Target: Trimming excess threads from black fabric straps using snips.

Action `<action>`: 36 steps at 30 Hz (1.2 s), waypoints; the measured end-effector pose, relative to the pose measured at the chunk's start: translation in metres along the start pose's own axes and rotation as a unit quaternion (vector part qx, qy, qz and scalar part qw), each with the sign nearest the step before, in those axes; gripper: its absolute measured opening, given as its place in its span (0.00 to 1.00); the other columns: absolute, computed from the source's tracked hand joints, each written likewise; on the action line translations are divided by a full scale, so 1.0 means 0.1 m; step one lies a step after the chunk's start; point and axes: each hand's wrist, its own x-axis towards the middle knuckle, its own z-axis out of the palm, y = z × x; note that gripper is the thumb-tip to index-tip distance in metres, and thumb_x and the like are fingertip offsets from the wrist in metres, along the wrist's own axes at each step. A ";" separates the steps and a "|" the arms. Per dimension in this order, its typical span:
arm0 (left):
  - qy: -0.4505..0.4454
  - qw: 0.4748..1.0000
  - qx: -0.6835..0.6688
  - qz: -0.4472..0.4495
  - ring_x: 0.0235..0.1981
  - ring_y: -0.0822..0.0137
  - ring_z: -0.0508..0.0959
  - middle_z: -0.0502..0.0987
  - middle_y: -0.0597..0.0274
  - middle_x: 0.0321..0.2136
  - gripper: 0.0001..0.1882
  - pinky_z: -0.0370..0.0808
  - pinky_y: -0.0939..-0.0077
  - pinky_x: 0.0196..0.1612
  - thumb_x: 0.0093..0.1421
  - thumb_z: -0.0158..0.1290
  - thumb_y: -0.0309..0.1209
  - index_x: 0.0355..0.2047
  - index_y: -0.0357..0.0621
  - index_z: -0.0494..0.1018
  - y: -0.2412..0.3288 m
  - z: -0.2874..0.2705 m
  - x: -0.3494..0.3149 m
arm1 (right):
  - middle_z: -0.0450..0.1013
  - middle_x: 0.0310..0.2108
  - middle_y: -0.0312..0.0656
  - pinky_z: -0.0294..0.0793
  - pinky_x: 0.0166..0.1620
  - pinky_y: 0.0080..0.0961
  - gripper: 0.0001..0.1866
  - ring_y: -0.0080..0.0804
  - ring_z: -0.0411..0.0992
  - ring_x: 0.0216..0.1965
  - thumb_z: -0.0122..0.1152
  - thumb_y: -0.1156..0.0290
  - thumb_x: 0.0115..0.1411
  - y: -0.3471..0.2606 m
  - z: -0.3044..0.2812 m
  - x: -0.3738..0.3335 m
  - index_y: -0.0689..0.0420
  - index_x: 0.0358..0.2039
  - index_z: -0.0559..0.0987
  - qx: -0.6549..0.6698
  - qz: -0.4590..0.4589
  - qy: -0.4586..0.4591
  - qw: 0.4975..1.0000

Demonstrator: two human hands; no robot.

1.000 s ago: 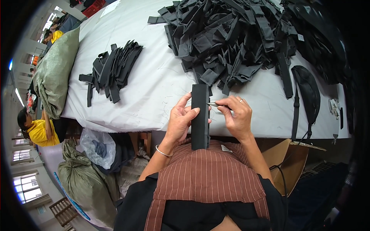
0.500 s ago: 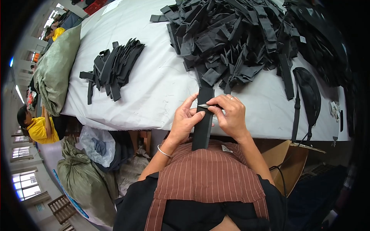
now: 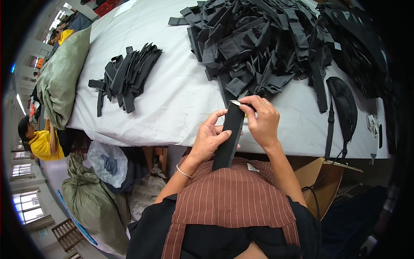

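My left hand [image 3: 211,137] pinches a flat black fabric strip [image 3: 228,140] by its side edge, thumb on top and fingers behind. The strip slants up from my apron toward the table, its lower end against the apron. In my right hand [image 3: 263,118] are small thread snips [image 3: 235,103], their pointed silver tip lying at the strip's upper end. The fingers cover most of the tool's handle. Just beyond my hands rises a large heap of black fabric strips [image 3: 258,39]. A smaller pile of black strips [image 3: 129,77] lies to the left.
A white-covered table [image 3: 172,112] spans the front. Black waist pouches [image 3: 343,112] lie at its right. A stuffed green sack [image 3: 64,77] rests on the left edge; another sack [image 3: 95,203] stands below. A cardboard box [image 3: 321,181] is at lower right. A person in yellow [image 3: 43,144] is at far left.
My right hand and the snips have moved up from the middle of the strip to its upper end. The strip's top has tilted to the right.
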 end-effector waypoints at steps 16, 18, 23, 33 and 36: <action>-0.049 0.995 -0.057 -0.062 0.32 0.63 0.81 0.77 0.45 0.36 0.34 0.83 0.73 0.27 0.54 0.43 0.15 0.64 0.40 0.54 -0.02 -0.08 -0.01 | 0.75 0.26 0.34 0.67 0.33 0.26 0.05 0.28 0.69 0.26 0.64 0.73 0.50 0.25 -0.36 0.25 0.55 0.29 0.80 0.060 -0.053 -0.171 0.982; -0.037 0.995 -0.065 -0.062 0.31 0.63 0.81 0.77 0.45 0.36 0.34 0.83 0.73 0.28 0.54 0.44 0.15 0.64 0.40 0.54 -0.01 -0.05 -0.01 | 0.75 0.25 0.34 0.67 0.32 0.24 0.05 0.24 0.69 0.26 0.64 0.74 0.51 0.26 -0.33 0.18 0.55 0.31 0.80 0.140 0.030 -0.144 0.979; -0.034 0.995 -0.071 -0.059 0.29 0.64 0.81 0.78 0.45 0.35 0.35 0.82 0.74 0.28 0.57 0.46 0.17 0.65 0.43 0.51 -0.08 -0.09 -0.02 | 0.71 0.25 0.27 0.65 0.28 0.15 0.05 0.12 0.64 0.27 0.65 0.76 0.53 0.10 -0.33 0.01 0.60 0.31 0.79 0.321 0.246 -0.180 0.896; 0.103 0.993 -0.060 0.007 0.21 0.72 0.77 0.75 0.62 0.27 0.09 0.77 0.79 0.24 0.57 0.49 0.16 0.33 0.42 0.65 -0.51 -0.18 -0.02 | 0.68 0.19 0.34 0.62 0.22 0.26 0.14 0.31 0.67 0.19 0.61 0.80 0.36 -0.03 -0.02 -0.43 0.54 0.28 0.80 0.087 -0.121 -0.077 0.986; 0.098 0.991 -0.090 -0.031 0.28 0.79 0.74 0.75 0.65 0.28 0.03 0.72 0.86 0.33 0.59 0.48 0.22 0.33 0.42 0.70 -0.40 -0.28 -0.02 | 0.65 0.17 0.32 0.61 0.22 0.25 0.16 0.28 0.65 0.18 0.62 0.78 0.35 -0.07 0.02 -0.55 0.52 0.30 0.80 0.051 -0.175 -0.075 0.980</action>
